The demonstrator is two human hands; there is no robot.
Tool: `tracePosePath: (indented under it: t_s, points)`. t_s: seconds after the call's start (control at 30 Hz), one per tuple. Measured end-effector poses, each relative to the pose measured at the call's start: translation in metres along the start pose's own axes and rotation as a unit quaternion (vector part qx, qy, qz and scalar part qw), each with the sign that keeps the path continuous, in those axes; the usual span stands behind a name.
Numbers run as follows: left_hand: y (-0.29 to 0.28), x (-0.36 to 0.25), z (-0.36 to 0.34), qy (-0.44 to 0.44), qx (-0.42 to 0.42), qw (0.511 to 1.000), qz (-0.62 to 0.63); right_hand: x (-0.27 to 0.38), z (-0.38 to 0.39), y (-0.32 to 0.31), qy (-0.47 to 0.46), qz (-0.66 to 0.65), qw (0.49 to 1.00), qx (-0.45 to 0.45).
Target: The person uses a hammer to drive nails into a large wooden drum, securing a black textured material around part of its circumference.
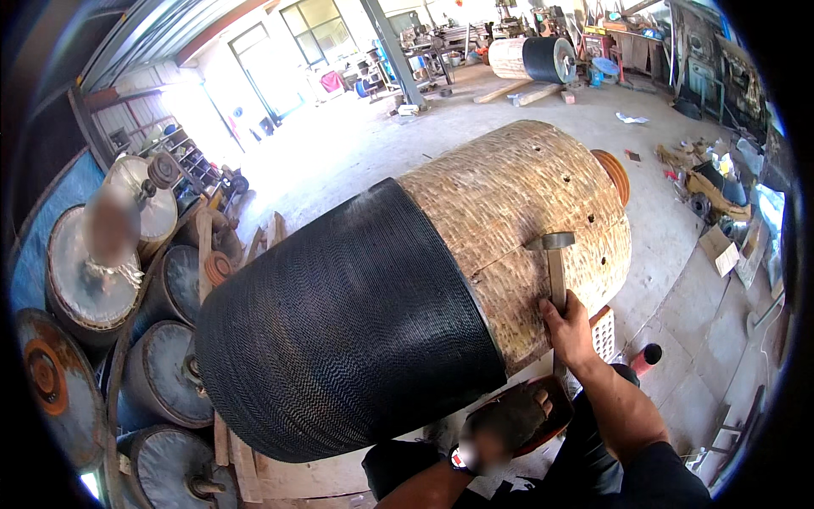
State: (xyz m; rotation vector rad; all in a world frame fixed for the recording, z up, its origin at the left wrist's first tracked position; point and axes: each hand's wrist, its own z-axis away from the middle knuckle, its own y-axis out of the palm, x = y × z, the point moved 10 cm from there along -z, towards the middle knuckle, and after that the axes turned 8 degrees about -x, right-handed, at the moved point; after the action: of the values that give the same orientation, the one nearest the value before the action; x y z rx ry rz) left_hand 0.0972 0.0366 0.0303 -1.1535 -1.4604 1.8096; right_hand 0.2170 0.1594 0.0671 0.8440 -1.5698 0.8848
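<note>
A large drum lies on its side before me, its left part wrapped in black ridged rubber [339, 322] and its right part bare, rough tan wood [509, 191] with several small dark holes. My right hand [570, 331] is closed around the wooden handle of a hammer [556, 263]. The hammer's metal head is up, over the wooden part. Below the drum, my left hand [509, 420], in a dark glove with bare fingertips, reaches over a red tray [555, 420]. Its fingers look stretched out, with nothing visible in them. What the tray holds is mostly hidden.
Several grey-ended drums [165, 373] are stacked at the left. Near my right arm are a white perforated crate [603, 335] and a pink bottle with a black cap [647, 360]. Cardboard and scrap [719, 250] litter the right side. Another half-black drum [534, 59] rests on timbers far back.
</note>
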Motion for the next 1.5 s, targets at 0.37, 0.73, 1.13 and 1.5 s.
tracePosePath:
  t_s: [0.37, 0.73, 1.13, 1.5]
  points:
    - [0.010, 0.000, 0.002, 0.039, -0.057, 0.996, -0.060, -0.010, -0.001, 0.004, 0.013, 0.003, 1.000, 0.005]
    - [-0.025, -0.017, 0.017, 0.056, -0.064, 0.995, -0.053, -0.017, -0.003, 0.004, -0.004, -0.011, 1.000, 0.000]
    - [-0.021, -0.016, 0.012, 0.031, -0.064, 0.997, -0.039, -0.009, -0.001, 0.002, 0.002, -0.003, 1.000, 0.000]
    - [0.019, -0.004, 0.000, 0.029, -0.095, 0.995, -0.027, -0.005, 0.001, 0.006, -0.005, -0.026, 1.000, 0.006]
